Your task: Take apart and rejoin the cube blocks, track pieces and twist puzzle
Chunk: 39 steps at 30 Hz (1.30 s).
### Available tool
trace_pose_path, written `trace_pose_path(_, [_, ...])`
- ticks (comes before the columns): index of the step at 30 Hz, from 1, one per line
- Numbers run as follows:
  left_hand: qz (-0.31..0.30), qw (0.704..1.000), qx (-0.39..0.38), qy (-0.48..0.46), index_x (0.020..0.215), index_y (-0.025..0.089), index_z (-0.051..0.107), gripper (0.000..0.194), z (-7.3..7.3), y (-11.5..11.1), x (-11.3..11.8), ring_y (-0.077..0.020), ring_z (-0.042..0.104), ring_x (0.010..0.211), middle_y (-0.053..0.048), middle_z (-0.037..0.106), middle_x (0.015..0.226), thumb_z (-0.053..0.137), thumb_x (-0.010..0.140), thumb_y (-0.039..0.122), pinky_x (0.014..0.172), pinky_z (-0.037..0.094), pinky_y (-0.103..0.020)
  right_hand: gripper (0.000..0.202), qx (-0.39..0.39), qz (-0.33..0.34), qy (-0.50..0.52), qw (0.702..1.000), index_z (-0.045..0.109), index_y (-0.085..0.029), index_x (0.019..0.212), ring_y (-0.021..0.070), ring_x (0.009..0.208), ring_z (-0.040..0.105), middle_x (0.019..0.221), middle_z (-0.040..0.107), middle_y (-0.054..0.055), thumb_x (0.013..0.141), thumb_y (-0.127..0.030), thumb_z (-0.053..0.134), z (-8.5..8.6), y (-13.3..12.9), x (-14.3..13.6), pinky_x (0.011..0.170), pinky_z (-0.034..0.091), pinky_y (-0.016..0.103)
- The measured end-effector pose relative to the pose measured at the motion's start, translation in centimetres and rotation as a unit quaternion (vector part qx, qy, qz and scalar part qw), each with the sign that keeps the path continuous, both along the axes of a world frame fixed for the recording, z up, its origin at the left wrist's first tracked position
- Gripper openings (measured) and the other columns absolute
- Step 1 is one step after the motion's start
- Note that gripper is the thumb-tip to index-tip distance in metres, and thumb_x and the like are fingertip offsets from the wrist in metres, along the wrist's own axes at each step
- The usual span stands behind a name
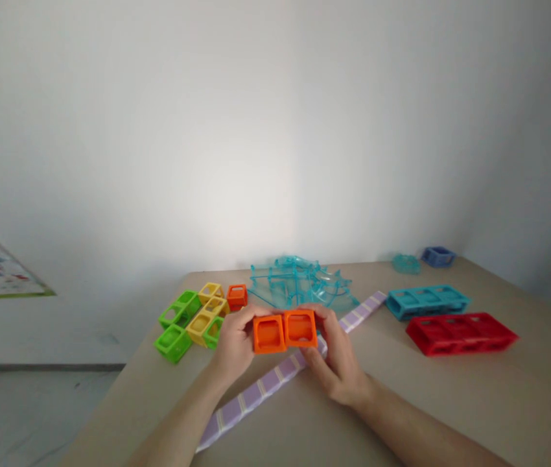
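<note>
We hold two orange open-sided cube frames above the near-middle part of the bench [450,402], one in each of our hands. The left hand [233,340] grips the left orange cube frame [269,334] by its outer side. The right hand [331,357] grips the right orange cube frame [300,329], with fingers along its far edge and the thumb at its lower near side. The two frames sit side by side and touch, the right one slightly higher; we cannot tell whether they are locked together.

Below the hands, a purple strip [252,397] with pale cross bands runs diagonally over the bench, from near left to far right. To the left we see green cube frames [173,340] and yellow cube frames [198,326] in a close cluster, with a single red-orange cube frame [237,297] just to their right.

Beyond the hands lies a heap of translucent teal plastic parts [299,282]. To the right, a teal three-cell frame [428,299] lies just beyond a red three-cell frame [450,337]. At the far right, a blue frame [437,261] stands beside a small translucent teal piece [406,263], close to the wall [256,130].
</note>
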<state>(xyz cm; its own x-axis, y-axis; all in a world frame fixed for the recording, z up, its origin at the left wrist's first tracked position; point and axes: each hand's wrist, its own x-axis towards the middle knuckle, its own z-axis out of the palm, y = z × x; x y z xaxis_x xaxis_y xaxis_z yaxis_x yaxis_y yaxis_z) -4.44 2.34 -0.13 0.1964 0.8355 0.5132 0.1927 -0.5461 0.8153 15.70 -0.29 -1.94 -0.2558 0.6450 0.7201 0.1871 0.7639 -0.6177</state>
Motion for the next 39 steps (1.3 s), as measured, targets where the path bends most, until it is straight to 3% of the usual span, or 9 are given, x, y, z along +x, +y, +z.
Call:
trace_pose_path(5, [-0.007, 1.0, 0.006, -0.018, 0.079, 0.018, 0.067, 0.012, 0.3, -0.3, 0.1, -0.0167, 0.071, 0.072, -0.002, 0.076, 0.08, 0.069, 0.071, 0.008, 0.063, 0.053, -0.022, 0.044, -0.004, 0.022, -0.01, 1.0, 0.037, -0.021, 0.131, 0.0281, 0.105, 0.056, 0.116, 0.052, 0.014, 0.09, -0.022, 0.049, 0.0, -0.1, 0.1, 0.091, 0.05, 0.044])
trace_pose_path(23, [-0.063, 0.993, 0.082, 0.056, 0.093, 0.019, 0.073, 0.016, 1.3, -0.6, -0.2, -0.0177, 0.067, 0.078, -0.007, 0.073, 0.087, 0.07, 0.079, 0.014, 0.07, 0.051, -0.027, 0.039, 0.0, 0.053, 0.003, 0.999, 0.037, -0.022, 0.131, 0.0274, 0.103, 0.053, 0.113, 0.05, 0.012, 0.095, -0.034, 0.045, 0.3, -0.3, 0.4, 0.089, 0.047, 0.042])
trace_pose_path(39, [-0.088, 0.986, 0.106, 0.094, 0.099, 0.02, 0.072, 0.019, 1.7, -0.5, -0.6, -0.0161, 0.065, 0.077, -0.006, 0.071, 0.086, 0.069, 0.081, 0.016, 0.07, 0.049, -0.026, 0.04, 0.018, 0.048, -0.009, 0.999, 0.038, -0.021, 0.131, 0.027, 0.104, 0.054, 0.114, 0.052, 0.012, 0.093, -0.028, 0.049, 0.5, -0.5, 0.5, 0.09, 0.047, 0.039])
